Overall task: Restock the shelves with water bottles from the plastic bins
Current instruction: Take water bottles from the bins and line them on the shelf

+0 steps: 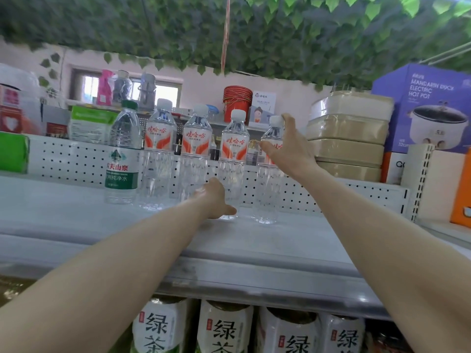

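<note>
— How is the light around the window [128, 89]?
— Bright, even daylight; the window itself is blown out white, and shadows below it on the shelf [102, 225] are soft and faint.
— And sharpness?
— Wide-angle bending curves the shelf edge; the leaves [76, 24] above the window smear with blur, as does the far left edge.

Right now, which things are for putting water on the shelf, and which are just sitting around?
For the job: red-label water bottles, green-label water bottle, shelf, left hand, right hand.

Just sitting around: hot pot box, red buckets, green tea bottles, wrapped trays.
</note>
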A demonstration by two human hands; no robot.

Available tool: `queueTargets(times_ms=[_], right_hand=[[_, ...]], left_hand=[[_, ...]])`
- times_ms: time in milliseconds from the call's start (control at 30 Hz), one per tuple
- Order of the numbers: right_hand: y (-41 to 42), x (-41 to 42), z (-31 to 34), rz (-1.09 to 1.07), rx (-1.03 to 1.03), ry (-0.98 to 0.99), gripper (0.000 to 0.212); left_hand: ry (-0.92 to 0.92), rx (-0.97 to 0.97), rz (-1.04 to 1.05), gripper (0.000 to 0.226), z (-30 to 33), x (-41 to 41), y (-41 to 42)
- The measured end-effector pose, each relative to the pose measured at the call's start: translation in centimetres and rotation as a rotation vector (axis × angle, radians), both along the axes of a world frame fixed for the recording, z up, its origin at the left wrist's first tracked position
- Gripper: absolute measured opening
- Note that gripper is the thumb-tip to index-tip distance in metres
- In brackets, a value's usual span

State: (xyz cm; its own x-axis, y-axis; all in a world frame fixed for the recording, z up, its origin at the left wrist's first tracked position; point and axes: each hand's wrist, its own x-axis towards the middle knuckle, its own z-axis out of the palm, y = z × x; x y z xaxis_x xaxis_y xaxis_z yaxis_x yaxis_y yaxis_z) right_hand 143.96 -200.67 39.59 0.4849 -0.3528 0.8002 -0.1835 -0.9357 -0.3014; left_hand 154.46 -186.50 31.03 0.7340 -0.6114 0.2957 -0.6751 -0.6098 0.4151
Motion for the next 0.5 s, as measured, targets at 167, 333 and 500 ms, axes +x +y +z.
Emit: queueTargets(times_ms=[167, 333, 500], right_hand=[[-0.2, 0.0, -0.4, 0.013, -0.006, -0.034, 0.075], [0.1, 0.7, -0.8, 0.032, -0.048, -0.089, 0.075], [0.2, 1.7, -0.9, 0.015, -0.066, -0.070, 0.070]], left_hand=[[0.002, -0.011, -0.001, 0.074, 0.1, 0.0, 0.0], [0.021, -0.016, 0.000, 0.070, 0.1, 0.0, 0.1], [0.038, -0.030, 0.005, 0.063, 0.3, -0.4, 0.1]])
